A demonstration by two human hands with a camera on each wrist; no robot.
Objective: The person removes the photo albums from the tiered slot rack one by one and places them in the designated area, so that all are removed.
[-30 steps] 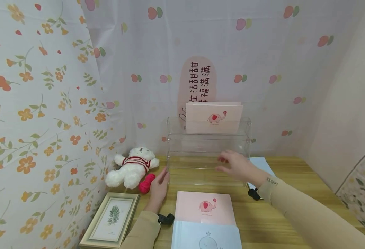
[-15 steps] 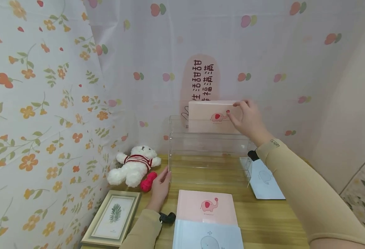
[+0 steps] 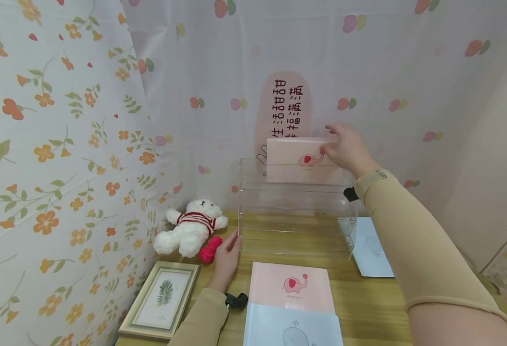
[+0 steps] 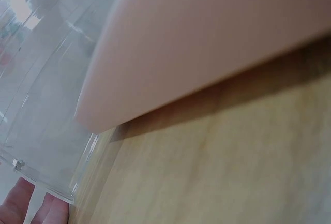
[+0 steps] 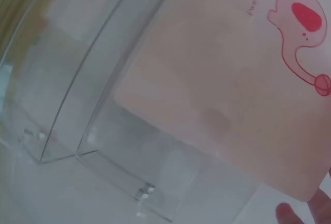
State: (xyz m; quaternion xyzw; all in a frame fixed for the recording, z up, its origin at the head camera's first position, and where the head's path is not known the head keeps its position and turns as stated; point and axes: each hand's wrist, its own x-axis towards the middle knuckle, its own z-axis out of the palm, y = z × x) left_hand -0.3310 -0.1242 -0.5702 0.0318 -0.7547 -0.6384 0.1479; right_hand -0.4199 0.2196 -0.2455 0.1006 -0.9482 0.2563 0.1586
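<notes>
A clear acrylic tiered stand (image 3: 275, 225) stands on the table against the patterned cloth. On its top tier a pink elephant notebook (image 3: 285, 161) stands upright. My right hand (image 3: 350, 149) is at the notebook's top right corner, thumb in front of the cover, fingers raised above its top edge. In the right wrist view, fingertips (image 5: 284, 212) show beside the notebook's corner. My left hand (image 3: 227, 257) rests its outstretched fingers against the stand's lower left side. Up close in the left wrist view, those fingertips (image 4: 18, 198) touch the clear panel's edge.
A second pink elephant notebook (image 3: 275, 283) lies before the stand, partly under a light blue whale notebook (image 3: 266, 327). Another blue notebook (image 3: 368, 252) lies right of the stand. At left are a white teddy bear (image 3: 190, 238), red yarn (image 3: 210, 250) and a framed leaf print (image 3: 162, 298).
My right hand has risen from the stand's middle tiers to the upright notebook's top right corner, and its fingers have lifted above the edge. My left hand stays at the stand's side.
</notes>
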